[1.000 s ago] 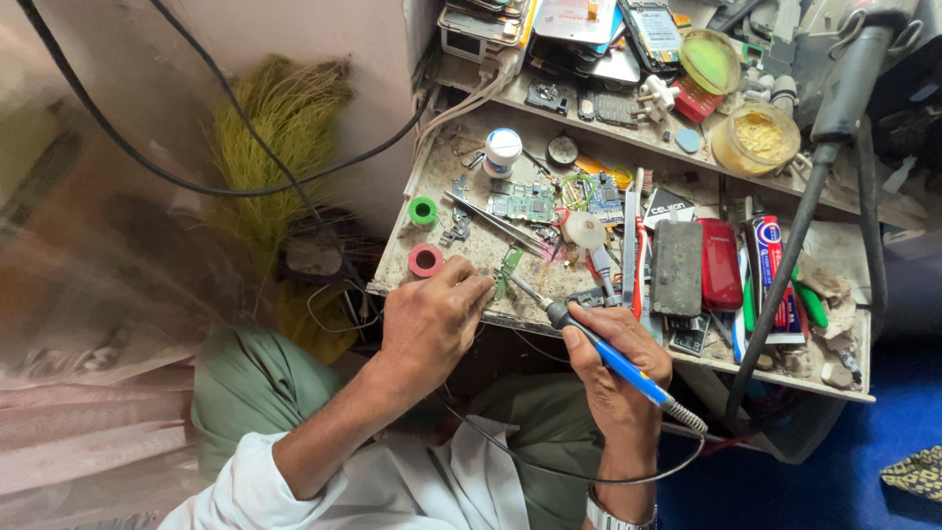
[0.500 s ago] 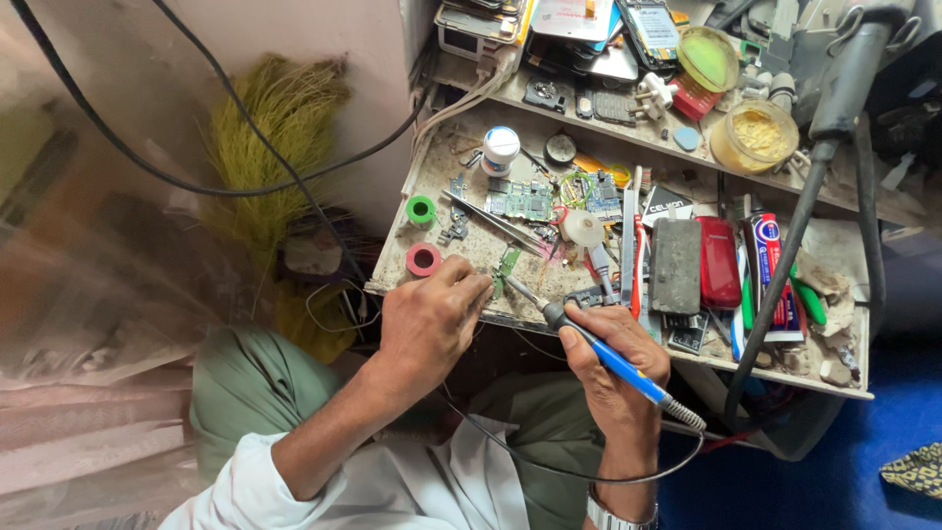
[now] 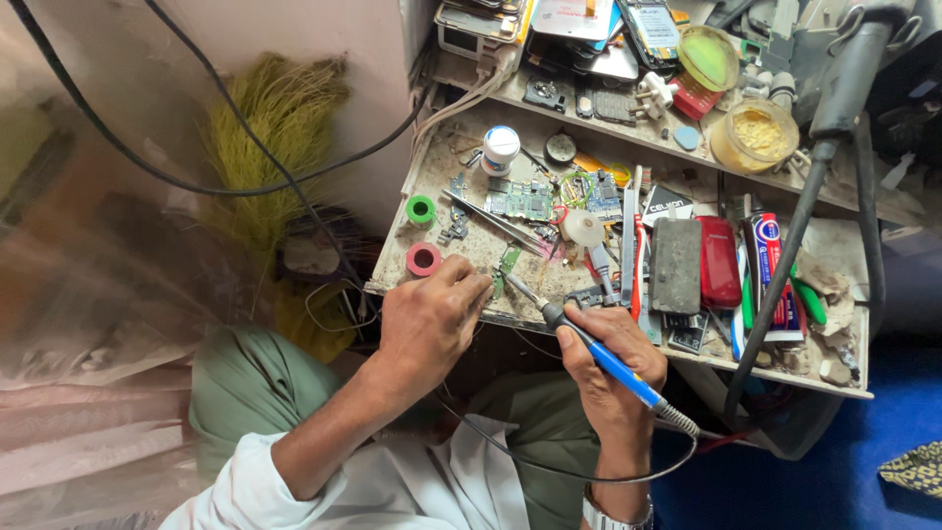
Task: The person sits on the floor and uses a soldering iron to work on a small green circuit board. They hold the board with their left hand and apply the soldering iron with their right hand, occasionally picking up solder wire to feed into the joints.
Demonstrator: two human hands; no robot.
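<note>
My right hand [image 3: 610, 368] grips a blue-handled soldering iron [image 3: 599, 351]; its metal tip points up and left toward a small green circuit board [image 3: 507, 263] near the front edge of the cluttered workbench [image 3: 461, 191]. My left hand [image 3: 429, 316] rests at that edge with its fingers pinched by the small board; I cannot tell exactly what they pinch. A pink tape roll [image 3: 424, 259] lies just beyond the left hand's knuckles, and a green roll [image 3: 420, 209] sits farther back.
A larger green circuit board [image 3: 522, 201], tweezers [image 3: 496, 222], a grey phone [image 3: 677, 265], a red phone [image 3: 718, 261], tubes and screwdrivers crowd the bench. A shelf behind holds phones, jars [image 3: 756, 134] and a plug. A black flexible arm [image 3: 805, 211] crosses the right side. Cables hang left.
The iron's tip has edged slightly left toward the small board and my left fingers. Otherwise both hands stay where they were.
</note>
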